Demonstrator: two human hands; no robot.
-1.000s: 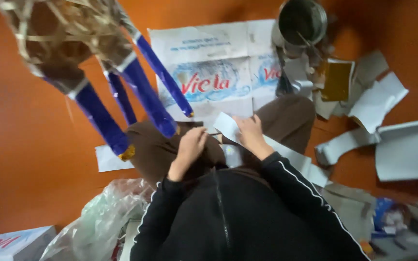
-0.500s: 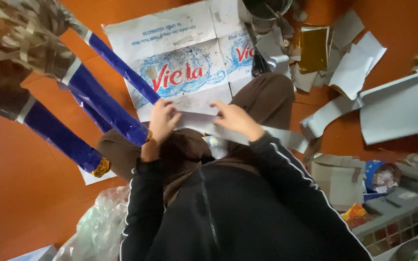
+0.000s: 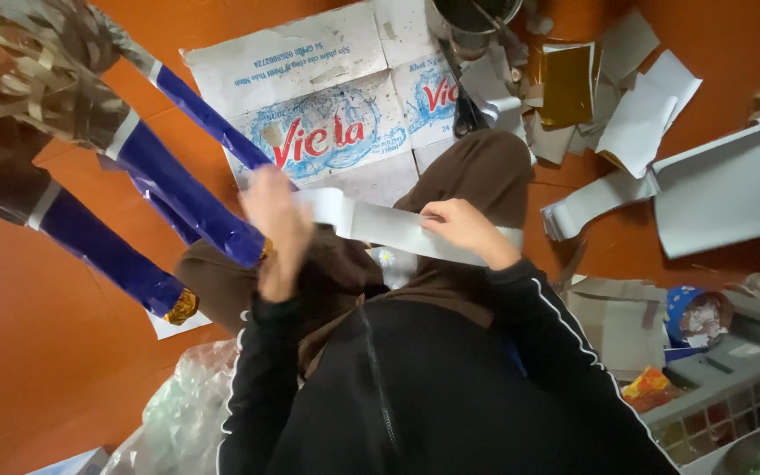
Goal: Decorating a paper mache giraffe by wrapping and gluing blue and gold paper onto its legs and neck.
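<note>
I sit on an orange floor with a long white paper strip (image 3: 371, 222) stretched across my lap. My left hand (image 3: 276, 220), blurred by motion, grips the strip's left end. My right hand (image 3: 466, 230) pinches the strip near its right part, over my brown trouser leg (image 3: 477, 171). Close to my left hand hangs a woven bamboo frame (image 3: 28, 62) with legs wrapped in shiny blue foil (image 3: 191, 198), one leg ending in a gold tip (image 3: 182, 308).
A flattened white cardboard box (image 3: 327, 97) lies ahead on the floor. Paper scraps (image 3: 635, 114), gold foil (image 3: 565, 84) and a metal pot (image 3: 472, 22) lie at the upper right. A grey plastic crate (image 3: 732, 387) stands at the right, a clear plastic bag (image 3: 178, 413) at the lower left.
My hands have moved apart along the white strip, drawing it out longer. The left hand shifted left and blurs. The view swung, so the blue-legged frame sits further left.
</note>
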